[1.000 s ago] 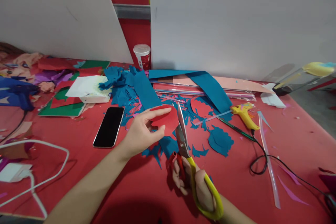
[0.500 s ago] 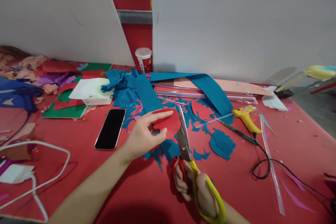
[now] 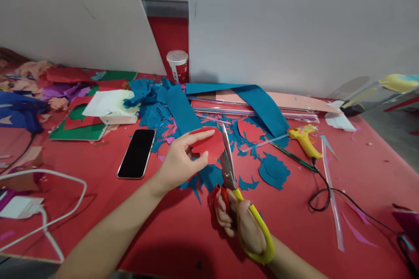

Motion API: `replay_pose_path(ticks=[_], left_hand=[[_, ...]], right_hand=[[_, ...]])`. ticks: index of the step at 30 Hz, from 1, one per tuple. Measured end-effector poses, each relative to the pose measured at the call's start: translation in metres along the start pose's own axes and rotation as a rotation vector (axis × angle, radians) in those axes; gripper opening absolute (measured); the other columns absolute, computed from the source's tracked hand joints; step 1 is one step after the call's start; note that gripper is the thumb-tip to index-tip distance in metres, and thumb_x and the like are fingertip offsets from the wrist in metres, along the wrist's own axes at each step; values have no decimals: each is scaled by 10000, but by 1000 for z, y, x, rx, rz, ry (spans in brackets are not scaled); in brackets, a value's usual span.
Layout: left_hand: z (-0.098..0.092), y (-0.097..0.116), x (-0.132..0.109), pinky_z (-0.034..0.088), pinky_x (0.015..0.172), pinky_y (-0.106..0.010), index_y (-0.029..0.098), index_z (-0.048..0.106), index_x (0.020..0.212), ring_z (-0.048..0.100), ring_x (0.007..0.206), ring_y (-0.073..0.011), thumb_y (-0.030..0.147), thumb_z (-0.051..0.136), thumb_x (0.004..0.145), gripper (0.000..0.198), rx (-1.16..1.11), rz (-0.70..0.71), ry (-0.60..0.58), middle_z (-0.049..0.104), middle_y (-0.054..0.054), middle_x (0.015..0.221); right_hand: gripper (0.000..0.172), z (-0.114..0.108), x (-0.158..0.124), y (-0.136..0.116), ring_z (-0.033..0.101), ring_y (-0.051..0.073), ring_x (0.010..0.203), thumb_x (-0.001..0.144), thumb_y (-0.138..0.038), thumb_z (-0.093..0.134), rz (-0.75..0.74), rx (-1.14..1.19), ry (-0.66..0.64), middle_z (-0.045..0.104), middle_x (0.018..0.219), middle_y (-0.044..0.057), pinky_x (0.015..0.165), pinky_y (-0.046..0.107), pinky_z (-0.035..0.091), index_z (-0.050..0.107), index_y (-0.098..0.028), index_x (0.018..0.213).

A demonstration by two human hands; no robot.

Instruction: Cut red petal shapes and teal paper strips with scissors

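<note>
Between the thumb and fingers of my left hand [image 3: 181, 157] is a red paper piece [image 3: 212, 144] with a rounded, partly scalloped edge. My right hand [image 3: 242, 220] is closed round the handles of a pair of scissors [image 3: 231, 174], one handle yellow and the other red. Their blades point upward at the right edge of the red paper, slightly apart. Blue paper scraps [image 3: 209, 178] lie on the table beneath. To the right rest a blue scalloped paper cutout [image 3: 274, 171] and a red scalloped cutout [image 3: 250, 130].
A phone [image 3: 136, 153] lies left of my left hand. A yellow glue gun [image 3: 304, 139] with a black cord is at right, near a clear glue stick [image 3: 332, 200]. A lidded cup [image 3: 177, 66] stands at the back. A white charging cable [image 3: 81, 200] loops at left.
The whole view has shifted slightly, so the table things sit higher in the picture. The scissors' blades look a little closer together at the red paper's edge.
</note>
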State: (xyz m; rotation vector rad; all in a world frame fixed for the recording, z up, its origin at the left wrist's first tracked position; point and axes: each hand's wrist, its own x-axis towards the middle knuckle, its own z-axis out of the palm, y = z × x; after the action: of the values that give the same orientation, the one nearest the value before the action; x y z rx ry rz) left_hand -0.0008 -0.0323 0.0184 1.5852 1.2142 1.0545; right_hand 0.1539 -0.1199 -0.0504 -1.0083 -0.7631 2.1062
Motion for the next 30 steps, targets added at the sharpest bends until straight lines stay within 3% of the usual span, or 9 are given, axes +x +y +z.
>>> replay_pose_path(ticks=[7,10,21,30], left_hand=[[0,-2,0,518,724,-206,197,569,1108,565,998,-173,118,516,693,426,-4,0,-4,563,-64,1163],[0,-3,0,498,799,-225,188,571,1106,545,1032,-173,120,517,696,418,-13,18,-5,561,-64,1165],[10,-7,-4,489,852,-304,193,545,1136,518,1077,-207,169,536,709,428,-66,-31,31,538,-58,1205],[21,-8,-7,528,781,-284,205,523,1146,586,974,-181,205,528,734,412,-135,-102,52,572,-42,1165]], right_hand=[[643,1,2,4,167,38,401,540,-830,313,-73,9,-12,244,493,-93,329,145,178,338,-196,645],[634,-1,3,5,160,38,402,560,-825,294,-77,10,-19,243,493,-93,330,146,174,329,-197,642],[645,1,1,4,154,36,400,540,-836,278,-91,-16,-9,238,504,-90,322,146,162,322,-202,650],[632,1,3,8,161,40,401,573,-827,253,-127,-33,-7,240,504,-86,302,135,177,320,-203,650]])
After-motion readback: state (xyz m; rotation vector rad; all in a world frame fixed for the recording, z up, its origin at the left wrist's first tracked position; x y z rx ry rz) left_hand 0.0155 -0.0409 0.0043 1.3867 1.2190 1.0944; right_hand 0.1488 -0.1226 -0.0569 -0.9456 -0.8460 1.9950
